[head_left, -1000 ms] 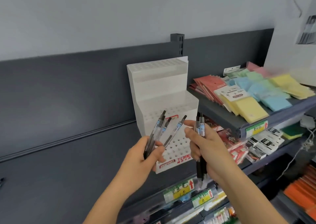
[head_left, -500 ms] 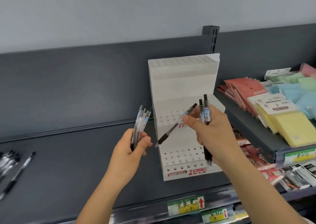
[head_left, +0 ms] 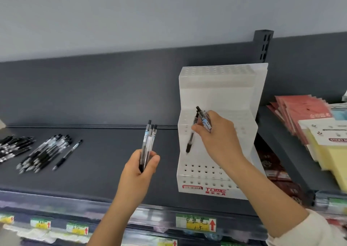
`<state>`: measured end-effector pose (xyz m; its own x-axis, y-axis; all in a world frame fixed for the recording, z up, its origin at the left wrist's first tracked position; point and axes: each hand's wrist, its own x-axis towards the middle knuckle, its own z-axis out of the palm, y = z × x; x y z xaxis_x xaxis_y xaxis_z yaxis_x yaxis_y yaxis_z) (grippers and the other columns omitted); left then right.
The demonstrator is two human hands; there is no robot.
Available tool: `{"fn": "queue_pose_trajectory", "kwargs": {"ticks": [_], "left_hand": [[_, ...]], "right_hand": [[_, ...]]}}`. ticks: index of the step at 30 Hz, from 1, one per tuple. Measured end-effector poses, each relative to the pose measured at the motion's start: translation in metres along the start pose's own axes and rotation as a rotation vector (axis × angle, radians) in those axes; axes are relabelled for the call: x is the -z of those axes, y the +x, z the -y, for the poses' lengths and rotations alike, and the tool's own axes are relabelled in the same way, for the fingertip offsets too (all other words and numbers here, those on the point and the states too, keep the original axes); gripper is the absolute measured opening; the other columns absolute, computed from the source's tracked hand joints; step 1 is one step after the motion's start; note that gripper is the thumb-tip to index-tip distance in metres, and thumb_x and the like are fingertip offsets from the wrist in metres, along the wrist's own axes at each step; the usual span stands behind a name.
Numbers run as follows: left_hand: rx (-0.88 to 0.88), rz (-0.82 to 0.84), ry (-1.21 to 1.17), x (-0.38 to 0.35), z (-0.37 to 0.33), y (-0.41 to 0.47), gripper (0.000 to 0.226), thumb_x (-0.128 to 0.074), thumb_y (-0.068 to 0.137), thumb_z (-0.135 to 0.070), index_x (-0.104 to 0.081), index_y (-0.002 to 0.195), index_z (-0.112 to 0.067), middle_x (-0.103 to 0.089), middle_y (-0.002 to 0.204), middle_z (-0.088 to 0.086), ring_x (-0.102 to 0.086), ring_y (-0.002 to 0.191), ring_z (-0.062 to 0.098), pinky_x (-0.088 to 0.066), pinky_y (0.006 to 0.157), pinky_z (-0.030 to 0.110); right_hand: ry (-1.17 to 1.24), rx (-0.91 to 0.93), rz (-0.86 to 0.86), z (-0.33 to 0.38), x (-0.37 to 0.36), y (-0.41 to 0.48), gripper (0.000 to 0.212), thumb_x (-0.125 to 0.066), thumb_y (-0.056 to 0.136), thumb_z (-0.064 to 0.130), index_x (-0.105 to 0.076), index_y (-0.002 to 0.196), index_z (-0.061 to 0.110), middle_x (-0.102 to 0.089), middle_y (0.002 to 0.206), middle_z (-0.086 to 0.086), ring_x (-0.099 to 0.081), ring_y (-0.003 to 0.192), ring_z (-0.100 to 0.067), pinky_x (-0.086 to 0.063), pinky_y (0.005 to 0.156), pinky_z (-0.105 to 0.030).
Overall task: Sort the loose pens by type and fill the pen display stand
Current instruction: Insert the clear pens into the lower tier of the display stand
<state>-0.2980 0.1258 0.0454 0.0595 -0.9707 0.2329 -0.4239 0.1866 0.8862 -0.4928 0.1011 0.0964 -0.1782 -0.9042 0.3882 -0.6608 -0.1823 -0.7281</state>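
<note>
Pens (head_left: 148, 142) in raised hands, left (head_left: 139, 170) and right (head_left: 219, 138), before stand (head_left: 216, 88)

sticky notes (head_left: 331, 152), perhaps red envelopes (head_left: 302, 110)

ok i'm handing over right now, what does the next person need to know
Left hand grips a bundle of pens upright.
Right hand holds spare pens and pinches a pen tip down in front of the stand, not yet in a hole.
Loose pens lie in piles on the shelf, left of the stand.
Done: no hole in view holds a pen.
Left: seat the pinched pen, the held ones, then the piles, by type.
</note>
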Motion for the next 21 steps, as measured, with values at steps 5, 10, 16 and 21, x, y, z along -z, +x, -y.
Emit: {"fn": "queue_pose_trajectory", "kwargs": {"ticks": [5, 10, 16, 21], "left_hand": [[0.034, -0.019, -0.026, 0.003, 0.005, -0.006, 0.012, -0.054, 0.091, -0.029, -0.056, 0.082, -0.022, -0.042, 0.058, -0.004, -0.036, 0.052, 0.011, -0.037, 0.053, 0.028], [0.021, -0.019, -0.07, 0.004, 0.009, -0.004, 0.022, -0.049, 0.092, -0.033, -0.052, 0.072, -0.024, -0.038, 0.053, -0.008, -0.033, 0.051, 0.012, -0.032, 0.051, 0.028], [0.05, -0.007, -0.149, 0.01, 0.018, 0.001, 0.031, -0.035, 0.097, -0.035, -0.06, 0.089, -0.019, -0.045, 0.056, -0.007, -0.038, 0.05, 0.007, -0.033, 0.051, 0.025], [0.054, 0.041, -0.176, 0.013, 0.022, 0.007, 0.035, -0.039, 0.095, -0.036, -0.055, 0.087, -0.006, -0.045, 0.057, -0.006, -0.039, 0.053, 0.01, -0.034, 0.053, 0.027]], "right_hand": [[-0.166, 0.065, 0.034, 0.002, -0.007, 0.003, 0.025, -0.053, 0.092, 0.036, -0.041, 0.079, 0.02, -0.047, 0.068, 0.008, -0.051, 0.069, -0.021, -0.038, 0.059, -0.032], [-0.296, 0.058, 0.111, 0.001, -0.015, 0.001, 0.025, -0.052, 0.092, 0.041, -0.045, 0.08, 0.02, -0.047, 0.068, 0.006, -0.053, 0.069, -0.02, -0.038, 0.059, -0.029], [-0.356, 0.002, 0.112, -0.001, -0.026, -0.005, 0.024, -0.05, 0.092, 0.044, -0.045, 0.084, 0.023, -0.054, 0.079, 0.005, -0.054, 0.073, -0.015, -0.042, 0.066, -0.027], [-0.35, -0.04, 0.103, 0.001, -0.029, -0.009, 0.027, -0.05, 0.091, 0.047, -0.048, 0.082, 0.021, -0.056, 0.074, 0.007, -0.056, 0.069, -0.015, -0.046, 0.065, -0.028]]}}
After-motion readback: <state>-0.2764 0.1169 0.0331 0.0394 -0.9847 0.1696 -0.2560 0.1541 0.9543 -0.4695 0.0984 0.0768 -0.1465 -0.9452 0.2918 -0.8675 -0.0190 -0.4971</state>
